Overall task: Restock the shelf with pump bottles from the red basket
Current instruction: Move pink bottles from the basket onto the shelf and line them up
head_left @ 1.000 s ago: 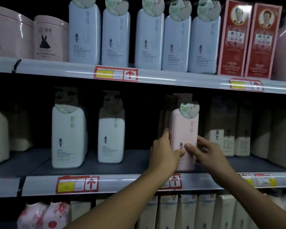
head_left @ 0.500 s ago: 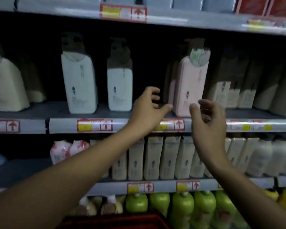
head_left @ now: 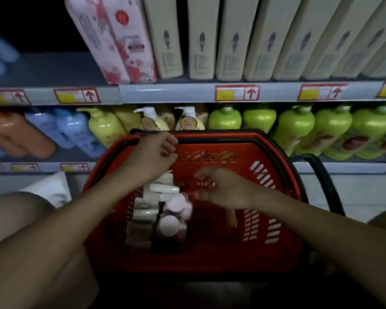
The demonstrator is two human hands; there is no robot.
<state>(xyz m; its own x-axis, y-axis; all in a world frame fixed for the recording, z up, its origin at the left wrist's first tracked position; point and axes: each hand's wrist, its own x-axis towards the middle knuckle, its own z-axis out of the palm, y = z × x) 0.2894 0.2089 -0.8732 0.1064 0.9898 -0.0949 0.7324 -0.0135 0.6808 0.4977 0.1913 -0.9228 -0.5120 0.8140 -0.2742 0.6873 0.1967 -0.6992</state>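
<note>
The red basket sits low in front of me, below the shelves. Inside it stand several pump bottles, white ones on the left and pink ones beside them, seen from the top. My left hand hovers over the basket's far left rim, fingers loosely curled, holding nothing. My right hand is above the basket's middle, just right of the pink bottles, fingers bent and apart, empty. The picture is dim and slightly blurred.
Cream bottles and pink floral packs fill the shelf above. Green bottles, yellow bottles and blue bottles line the lower shelf behind the basket. A black basket handle arcs at right. My knees flank the basket.
Both hands let go of the pink bottle on the upper shelf and dropped down over the basket. My view tilted from the upper shelves down to the basket.
</note>
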